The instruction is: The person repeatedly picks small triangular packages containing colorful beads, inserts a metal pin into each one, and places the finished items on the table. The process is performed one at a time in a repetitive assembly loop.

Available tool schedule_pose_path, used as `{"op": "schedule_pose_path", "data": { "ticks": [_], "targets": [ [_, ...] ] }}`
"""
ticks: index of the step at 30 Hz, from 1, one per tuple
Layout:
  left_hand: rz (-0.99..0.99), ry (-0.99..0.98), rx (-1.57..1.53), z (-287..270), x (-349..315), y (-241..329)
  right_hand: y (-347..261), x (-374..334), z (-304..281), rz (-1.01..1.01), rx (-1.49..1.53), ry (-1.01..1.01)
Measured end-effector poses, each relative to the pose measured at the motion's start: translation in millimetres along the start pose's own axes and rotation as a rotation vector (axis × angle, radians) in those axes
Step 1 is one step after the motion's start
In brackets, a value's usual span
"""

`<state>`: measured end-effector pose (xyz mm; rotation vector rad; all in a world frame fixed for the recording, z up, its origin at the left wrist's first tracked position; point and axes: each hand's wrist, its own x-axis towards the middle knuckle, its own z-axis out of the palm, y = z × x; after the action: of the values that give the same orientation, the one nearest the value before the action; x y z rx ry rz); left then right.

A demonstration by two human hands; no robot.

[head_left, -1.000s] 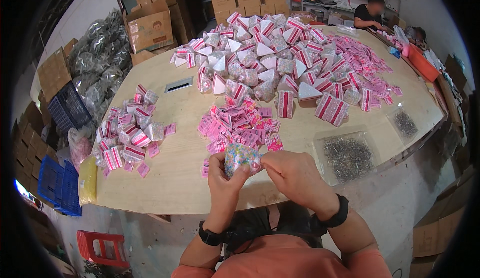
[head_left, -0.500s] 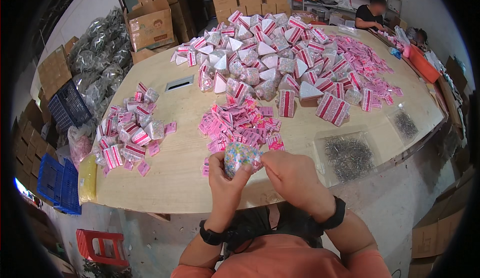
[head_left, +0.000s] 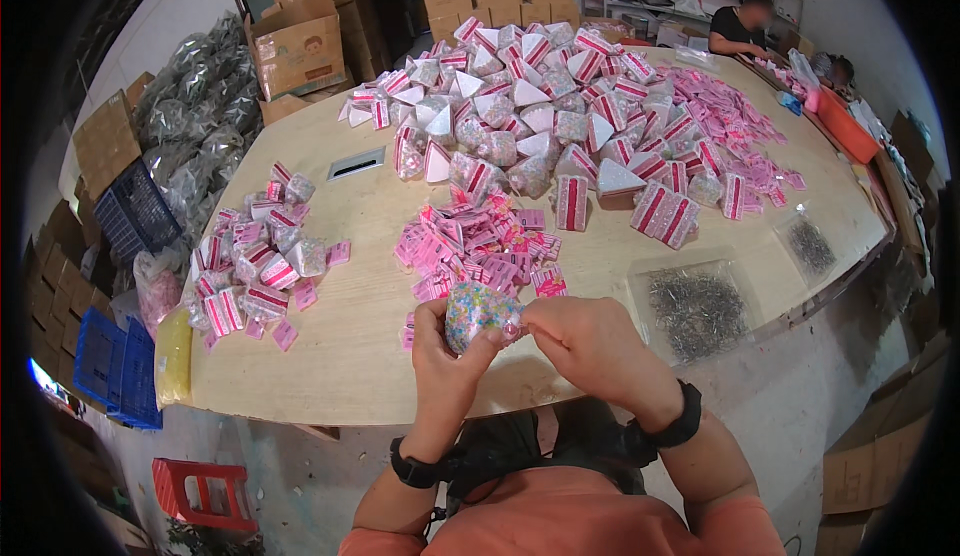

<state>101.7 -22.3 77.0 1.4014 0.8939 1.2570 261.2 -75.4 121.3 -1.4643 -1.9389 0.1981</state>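
Note:
My left hand (head_left: pixel 446 358) is wrapped round a wedge-like clear pack of pastel beads (head_left: pixel 474 312), thumb on its near side. Against the right end of this pack, my right hand (head_left: pixel 592 341) is closed in a pinch; whatever lies between its fingertips is too small to make out. Just beyond the pack lies a heap of pink printed cards (head_left: pixel 470 241). Right of my right hand, a shallow clear tray (head_left: pixel 640 306) holds many small metal pieces (head_left: pixel 697 311).
A big pile of wedge-shaped bead packs (head_left: pixel 520 106) fills the far table (head_left: pixel 340 376); a smaller group of packs (head_left: pixel 262 256) lies left. More pink cards (head_left: pixel 710 111) spread far right, near a second small tray (head_left: pixel 808 246). Another person (head_left: pixel 740 26) sits far right. A red stool (head_left: pixel 203 493) stands below.
Both hands stay at the bead pack, with only slight shifts. My right hand has turned a little at the pack's right end. The piles on the table look the same.

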Motion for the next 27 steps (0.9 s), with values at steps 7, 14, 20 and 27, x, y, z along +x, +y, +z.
{"op": "schedule_pose_path", "data": {
  "ticks": [7, 14, 20, 27],
  "targets": [
    [0.013, 0.007, 0.062, -0.7, 0.4, -5.9, -6.2, -2.4, 2.6, 0.013, -0.152, -0.015],
    [-0.001, 0.023, 0.052, -1.1, 0.9, -5.3, -11.4, -3.7, 13.0, -0.015, -0.192, 0.084],
    [0.083, 0.058, 0.384, -0.3, 1.0, -1.8, -10.4, -6.0, 25.8, -0.037, -0.311, 0.077],
    [-0.024, -0.023, 0.186, -9.0, 1.1, -10.3, -9.7, 2.9, 25.4, 0.164, 0.285, 0.026]
  ]
}}
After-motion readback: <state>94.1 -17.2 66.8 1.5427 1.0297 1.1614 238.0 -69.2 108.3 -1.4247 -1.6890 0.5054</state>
